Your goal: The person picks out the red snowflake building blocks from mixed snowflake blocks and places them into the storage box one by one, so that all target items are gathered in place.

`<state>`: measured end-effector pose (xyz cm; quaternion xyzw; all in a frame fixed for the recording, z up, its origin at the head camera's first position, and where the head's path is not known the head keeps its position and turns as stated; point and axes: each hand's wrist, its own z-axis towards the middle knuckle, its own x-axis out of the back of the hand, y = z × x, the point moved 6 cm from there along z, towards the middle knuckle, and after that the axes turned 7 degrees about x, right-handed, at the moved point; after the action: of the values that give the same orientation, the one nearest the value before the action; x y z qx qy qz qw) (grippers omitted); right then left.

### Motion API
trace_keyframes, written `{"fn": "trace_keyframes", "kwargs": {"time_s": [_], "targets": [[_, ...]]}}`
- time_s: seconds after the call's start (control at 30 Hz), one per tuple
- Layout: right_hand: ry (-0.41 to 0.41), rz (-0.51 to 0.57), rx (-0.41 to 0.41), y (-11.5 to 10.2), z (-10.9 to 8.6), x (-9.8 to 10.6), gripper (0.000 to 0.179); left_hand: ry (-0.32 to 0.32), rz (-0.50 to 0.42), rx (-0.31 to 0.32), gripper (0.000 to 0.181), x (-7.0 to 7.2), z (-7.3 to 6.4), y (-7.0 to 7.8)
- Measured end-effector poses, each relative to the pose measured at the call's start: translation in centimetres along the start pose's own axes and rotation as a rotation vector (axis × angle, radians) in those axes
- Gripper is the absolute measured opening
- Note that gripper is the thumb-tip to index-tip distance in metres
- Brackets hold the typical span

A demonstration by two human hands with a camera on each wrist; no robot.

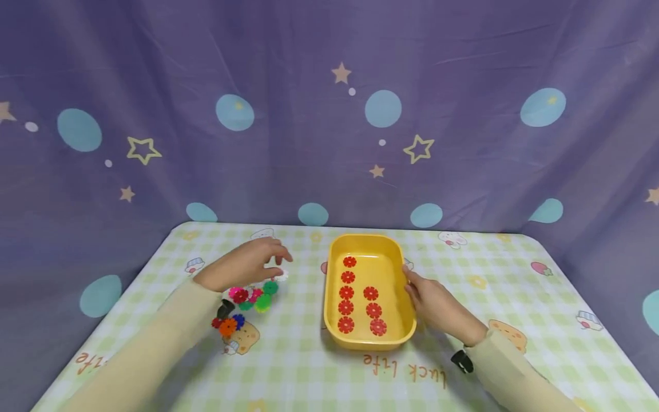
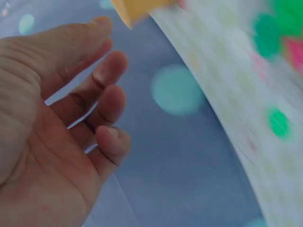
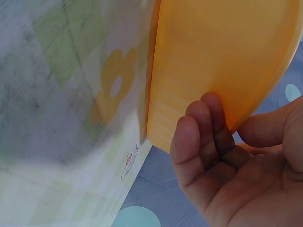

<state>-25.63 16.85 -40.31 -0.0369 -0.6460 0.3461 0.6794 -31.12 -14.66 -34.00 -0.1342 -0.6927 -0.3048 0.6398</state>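
A yellow plastic tray (image 1: 364,342) stands on the table in the head view. In it, red flower-shaped discs (image 1: 346,292) form two columns, the left one longer. My right hand (image 1: 440,303) grips the tray's right rim; in the right wrist view the fingers (image 3: 185,142) lie against the outer wall, with the thumb over the rim. My left hand (image 1: 247,264) hovers left of the tray, above loose discs in several colours, such as a green disc (image 1: 270,287) and an orange disc (image 1: 229,328). Its fingers (image 2: 111,101) are loosely bent, with nothing between them in the left wrist view.
The table has a green-and-white checked cloth (image 1: 288,366) with printed pictures and lettering. A purple curtain (image 1: 288,154) with stars and blue ovals hangs behind it. The left forearm partly covers the loose discs, and the left wrist view is blurred.
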Motion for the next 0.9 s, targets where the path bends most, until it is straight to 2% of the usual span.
{"fn": "trace_keyframes", "kwargs": {"time_s": [0.1, 0.2, 0.33, 0.4, 0.53, 0.63, 0.9], "targets": [[-0.003, 0.001, 0.007, 0.0, 0.0, 0.0, 0.047, -0.011, -0.041, 0.115, 0.023, 0.1, -3.1, -3.2], [-0.002, 0.006, 0.02, -0.1, 0.0, 0.1, 0.047, -0.01, -0.091, 0.206, 0.023, -0.1, -5.8, -5.7], [-0.001, 0.014, 0.03, -0.2, 0.0, 0.2, 0.047, -0.013, -0.151, 0.272, 0.028, -1.3, -7.7, -7.7], [-0.001, 0.016, 0.031, -0.3, 0.0, 0.1, 0.047, -0.026, -0.179, 0.29, 0.033, -2.3, -8.1, -8.3], [-0.001, 0.021, 0.024, -0.1, 0.0, 0.1, 0.047, -0.043, -0.18, 0.287, 0.036, -4.6, -7.8, -9.1], [-0.003, 0.03, 0.02, 0.0, 0.0, -0.1, 0.047, -0.037, -0.166, 0.288, 0.033, -5.8, -7.5, -9.4], [0.0, 0.026, 0.014, 0.0, 0.0, 0.0, 0.047, -0.023, -0.239, 0.361, 0.025, -6.7, -7.3, -9.6]]}}
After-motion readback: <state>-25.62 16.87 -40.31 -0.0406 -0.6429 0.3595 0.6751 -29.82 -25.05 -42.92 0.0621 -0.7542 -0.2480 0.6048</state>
